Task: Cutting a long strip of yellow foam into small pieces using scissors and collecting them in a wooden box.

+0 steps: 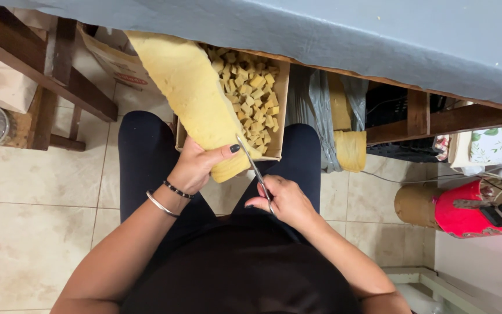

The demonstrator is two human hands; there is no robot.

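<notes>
My left hand (197,166) grips the near end of a long slab of yellow foam (190,87) that slants up and away over a cardboard box (281,93). Inside the box lie several small yellow foam cubes (251,99). My right hand (286,200) holds metal scissors (255,170), whose blades point up toward the foam's near end beside my left thumb. Both hands hover above my lap, which is clothed in dark fabric.
A grey cloth-covered table edge (379,40) runs across the top. Wooden furniture legs (53,75) stand at left on beige floor tiles (30,232). More foam in grey plastic (338,116) sits right of the box, with a red and brown cylinder (466,212) further right.
</notes>
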